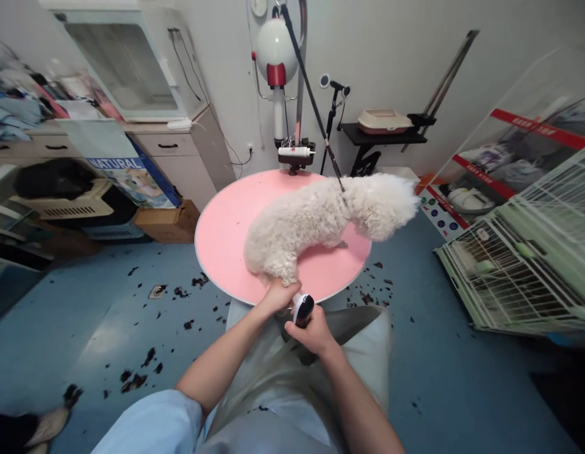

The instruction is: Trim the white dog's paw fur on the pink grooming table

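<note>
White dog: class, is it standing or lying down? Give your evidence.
Standing. The white dog holds its body above the pink table, a paw planted; the left hand grips a hind leg.

A fluffy white curly-coated dog (321,221) stands on a round pink table (226,227), tethered by a thin dark leash (316,107). The left hand (276,296) grips its hind leg. The right hand (314,331) holds what seems to be a black-and-white electric clipper (302,309) just beside it.

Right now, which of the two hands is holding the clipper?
The right hand, nearer the camera, grips the black-and-white clipper; the left hand instead holds a hind leg of the white dog on the pink table.
</note>
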Demonstrator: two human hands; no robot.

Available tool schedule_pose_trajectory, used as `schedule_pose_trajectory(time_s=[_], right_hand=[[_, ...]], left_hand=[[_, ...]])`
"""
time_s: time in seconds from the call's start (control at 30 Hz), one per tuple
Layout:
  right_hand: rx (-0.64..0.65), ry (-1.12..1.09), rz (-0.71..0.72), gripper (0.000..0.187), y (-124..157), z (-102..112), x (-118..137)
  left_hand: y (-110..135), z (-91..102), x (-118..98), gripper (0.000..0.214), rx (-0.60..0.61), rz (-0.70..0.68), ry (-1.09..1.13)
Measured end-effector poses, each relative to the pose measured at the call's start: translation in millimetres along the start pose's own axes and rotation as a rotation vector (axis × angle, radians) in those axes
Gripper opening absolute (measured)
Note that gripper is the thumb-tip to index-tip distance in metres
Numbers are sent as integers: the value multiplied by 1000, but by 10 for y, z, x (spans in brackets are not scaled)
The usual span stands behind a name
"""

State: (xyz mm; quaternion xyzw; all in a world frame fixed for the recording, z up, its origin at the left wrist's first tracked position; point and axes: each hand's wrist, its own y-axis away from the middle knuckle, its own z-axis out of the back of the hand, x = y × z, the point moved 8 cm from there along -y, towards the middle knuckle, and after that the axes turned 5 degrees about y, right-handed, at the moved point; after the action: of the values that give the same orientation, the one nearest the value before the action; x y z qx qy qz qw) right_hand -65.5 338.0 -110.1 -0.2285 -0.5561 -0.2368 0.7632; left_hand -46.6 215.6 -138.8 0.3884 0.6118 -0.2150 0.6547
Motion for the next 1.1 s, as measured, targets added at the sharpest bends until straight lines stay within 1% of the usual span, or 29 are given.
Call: schedule_pose_trajectory(time_s=[0.07,0.1,0.2,0.23,0.27,0.3,0.37,0.47,0.53,0.63,0.7,0.77,0.83,1.0,1.1], right_hand=[[-20,-79,-9,20,45,55,-98],[-78,-127,0,22,71,130,-151],[-381,-284,-6,26,213,458,-366],[-459,-340,-31,28,269,535,-444],[-504,-384,-55,32,313,580,-501],[-515,-407,-67,37,337,595,-526],[-492,-381,-48,45,342,584,-480],[-438,-307,30,44,285,516,-308],[-402,-298,58,41,242,466,-219],[-321,-259,45,40,210,403,-160],[-336,-212,76,38,233,433,-119],[-397,-179,129,36,272,492,-71],[-425,-168,151,34,286,508,-40],[-373,-154,170,36,252,424,47],[-375,-107,182,38,289,427,69]], left_hand=[[-63,-2,67,20,-4,58,8],[-95,11,89,21,-14,66,15],[-187,62,96,22,-52,5,37],[-212,71,95,24,-57,-22,39],[-234,74,98,25,-54,-43,40],[-252,74,106,26,-50,-60,38],[-273,78,117,27,-41,-99,42],[-273,72,136,30,-2,-130,100],[-262,69,160,34,20,-109,129],[-244,72,204,35,29,-51,117],[-235,66,203,36,43,-48,118],[-227,51,180,35,68,-69,127],[-217,41,162,34,83,-79,128],[-162,-16,171,32,99,-13,174],[-110,-70,169,32,84,33,246]])
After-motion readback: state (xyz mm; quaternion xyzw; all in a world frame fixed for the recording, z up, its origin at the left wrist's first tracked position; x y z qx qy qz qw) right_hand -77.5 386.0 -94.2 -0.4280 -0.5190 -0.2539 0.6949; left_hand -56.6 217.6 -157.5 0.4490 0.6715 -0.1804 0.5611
